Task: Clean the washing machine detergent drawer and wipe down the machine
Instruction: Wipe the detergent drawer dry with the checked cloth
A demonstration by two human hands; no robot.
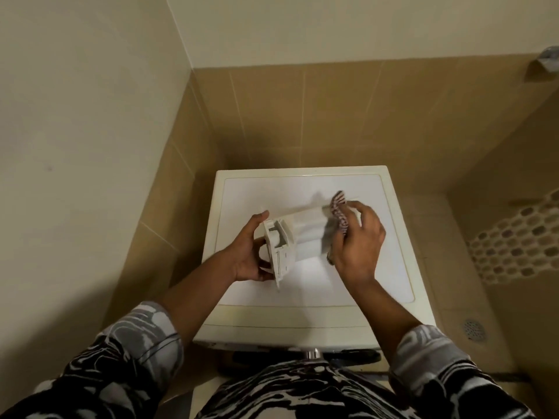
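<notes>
Grips boxy white-plastic detergent drawer (302, 237) by front panel with left hand (248, 257), above smooth washing machine lid (384, 267), lengthwise left-to-right; clutches crumpled striped cloth (339, 211) against far end with right hand (361, 244).

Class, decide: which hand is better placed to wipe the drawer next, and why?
Right. The right hand holds the striped cloth against the far end of the drawer; the left hand grips its front, busy steadying it above the washing machine.

Readable text: none | Brands, numbers, signs: none legible | Surfaces checked: detergent drawer (302, 237) held in fingers (260, 217) of the left hand (246, 258), washing machine (314, 316) top beneath them
</notes>
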